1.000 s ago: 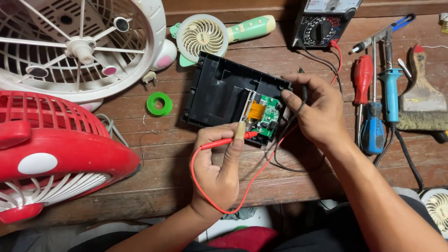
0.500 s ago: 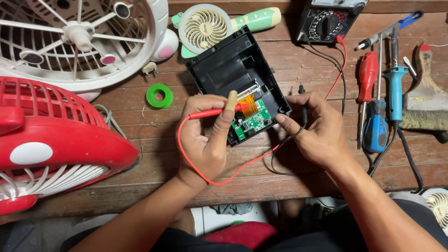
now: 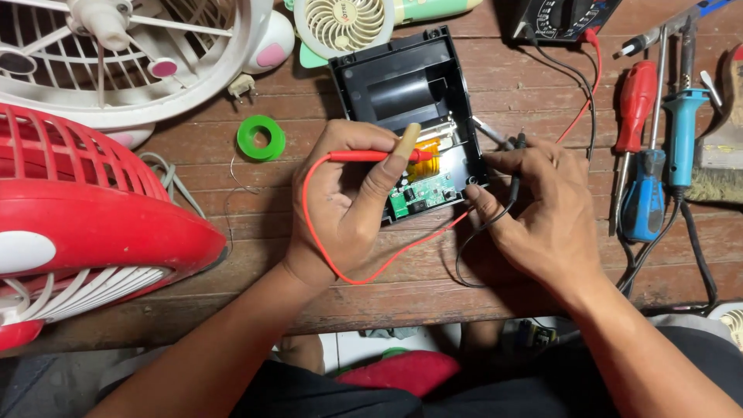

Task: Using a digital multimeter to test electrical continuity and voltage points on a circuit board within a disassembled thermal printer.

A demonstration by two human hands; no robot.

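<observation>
An opened black plastic device (image 3: 402, 85) lies on the wooden bench, its green circuit board (image 3: 424, 193) and an orange part exposed at the near end. My left hand (image 3: 348, 201) pinches a red test probe (image 3: 364, 155), its tip over the orange part. My right hand (image 3: 542, 209) grips a black test probe (image 3: 517, 166) at the device's right edge, its fingertips touching the case. Red and black leads run up to a black multimeter (image 3: 561, 15) at the top.
A red fan grille (image 3: 85, 217) and a white fan housing (image 3: 116, 54) fill the left. A small cream hand fan (image 3: 344, 23), a green tape roll (image 3: 261, 138), a red screwdriver (image 3: 636, 101), blue-handled tools (image 3: 681, 131) and a brush (image 3: 724, 147) lie around.
The view has shifted so the bench sits higher and closer. The device has turned more upright, and both hands with their probes have closed in on its board end.
</observation>
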